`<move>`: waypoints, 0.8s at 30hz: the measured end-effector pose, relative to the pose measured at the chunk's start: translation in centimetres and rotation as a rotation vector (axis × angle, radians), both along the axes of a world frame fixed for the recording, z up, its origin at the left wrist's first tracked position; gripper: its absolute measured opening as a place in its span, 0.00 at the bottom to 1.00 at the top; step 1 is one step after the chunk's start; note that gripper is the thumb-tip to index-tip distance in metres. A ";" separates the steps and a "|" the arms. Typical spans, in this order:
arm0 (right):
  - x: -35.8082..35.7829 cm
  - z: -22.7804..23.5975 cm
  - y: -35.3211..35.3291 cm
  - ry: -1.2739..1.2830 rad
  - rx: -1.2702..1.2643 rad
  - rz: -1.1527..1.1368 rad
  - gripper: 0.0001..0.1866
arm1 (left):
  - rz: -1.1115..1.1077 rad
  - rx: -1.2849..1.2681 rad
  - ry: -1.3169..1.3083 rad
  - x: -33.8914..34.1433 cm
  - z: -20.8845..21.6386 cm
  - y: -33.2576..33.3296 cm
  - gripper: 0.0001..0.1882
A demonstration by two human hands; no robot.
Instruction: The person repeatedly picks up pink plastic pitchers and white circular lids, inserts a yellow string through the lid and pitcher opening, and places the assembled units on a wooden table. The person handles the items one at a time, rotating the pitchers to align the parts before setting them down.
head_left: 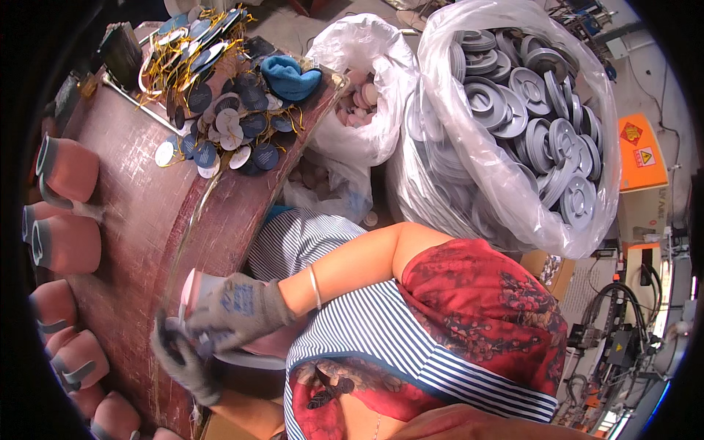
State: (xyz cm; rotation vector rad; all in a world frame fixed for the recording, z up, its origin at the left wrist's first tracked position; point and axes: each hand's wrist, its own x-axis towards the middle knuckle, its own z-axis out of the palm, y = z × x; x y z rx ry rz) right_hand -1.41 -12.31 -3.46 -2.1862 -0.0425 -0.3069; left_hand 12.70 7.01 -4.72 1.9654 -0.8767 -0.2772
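Observation:
A pink mug with a grey edge lies between my hands, at the table's near edge in front of my apron. My right hand, in a grey work glove, is closed over its top and hides much of it. Lower and to the left, my left hand, also gloved, curls its fingers at the mug's left end. A small pale part shows between the fingertips of both hands, slightly blurred; its kind cannot be made out.
Pink mugs with grey handles line the table's left side. Round tags with yellow strings and a blue cloth item lie at the back. Bags hold grey lids and pink discs. An orange box stands right.

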 end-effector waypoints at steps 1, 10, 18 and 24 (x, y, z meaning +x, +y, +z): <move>0.8 0.4 -0.5 0.164 -0.020 -0.011 0.22 | 0.003 -0.059 -0.208 -1.5 0.1 -0.8 0.25; -10.7 11.8 -16.9 -0.324 0.018 -0.581 0.28 | -0.187 -0.302 -0.162 -4.8 -0.4 -2.9 0.21; -27.8 7.9 -42.1 0.621 -0.834 -1.758 0.33 | -0.305 -0.322 -0.199 -3.5 -3.4 -8.1 0.19; -20.6 15.1 -24.9 -0.461 -0.801 -1.226 0.15 | 0.127 -0.200 -0.421 -6.3 1.5 0.1 0.25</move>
